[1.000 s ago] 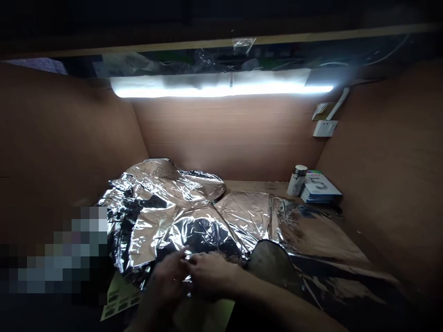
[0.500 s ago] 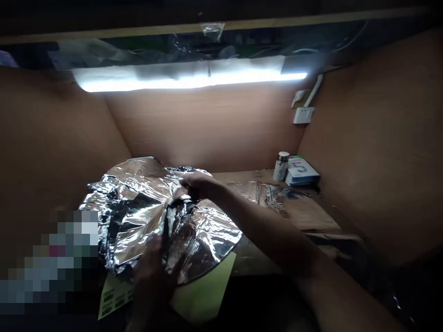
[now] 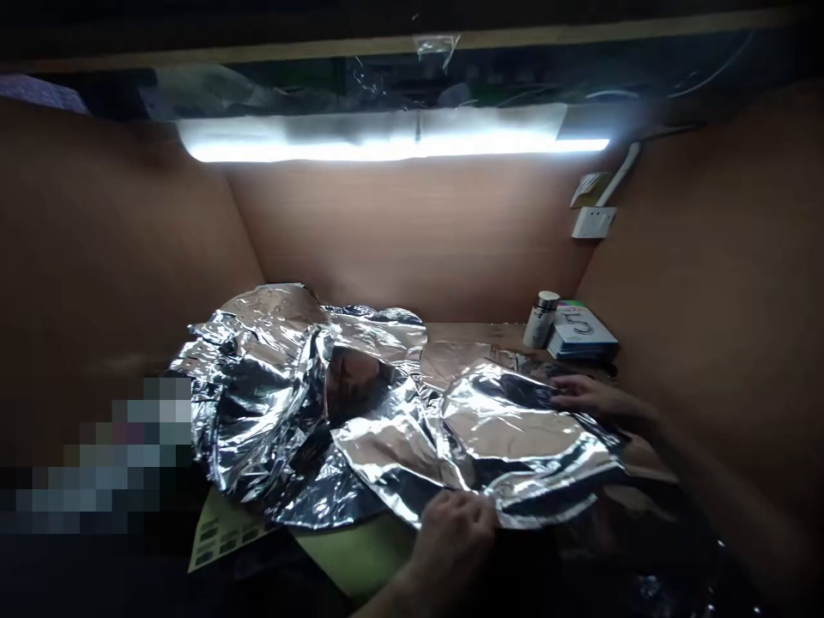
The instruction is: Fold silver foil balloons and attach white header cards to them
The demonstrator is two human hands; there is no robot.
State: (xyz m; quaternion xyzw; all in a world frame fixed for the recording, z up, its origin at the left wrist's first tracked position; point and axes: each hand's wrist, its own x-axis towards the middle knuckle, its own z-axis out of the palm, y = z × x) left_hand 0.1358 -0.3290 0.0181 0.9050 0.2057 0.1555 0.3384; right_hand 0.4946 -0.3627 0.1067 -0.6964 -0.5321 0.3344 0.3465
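A shiny silver foil sheet (image 3: 515, 429) lies spread over the wooden desk (image 3: 476, 330), right of centre. My left hand (image 3: 454, 525) is curled closed on its near edge, at the bottom middle. My right hand (image 3: 589, 396) lies on the sheet's far right edge with its fingers stretched out flat. A larger heap of crumpled foil (image 3: 257, 390) is piled to the left, overlapping the sheet.
A small white bottle (image 3: 541, 319) and a stack of printed packs (image 3: 583, 332) stand at the back right. A green paper (image 3: 360, 558) pokes out under the foil near me. Brown booth walls (image 3: 412, 240) enclose three sides, with a light strip (image 3: 386, 142) above and a wall socket (image 3: 593, 221).
My right hand has swung from the heap's top over to the right, and a foil sheet now lies spread there. My left hand has shifted right onto its near edge.
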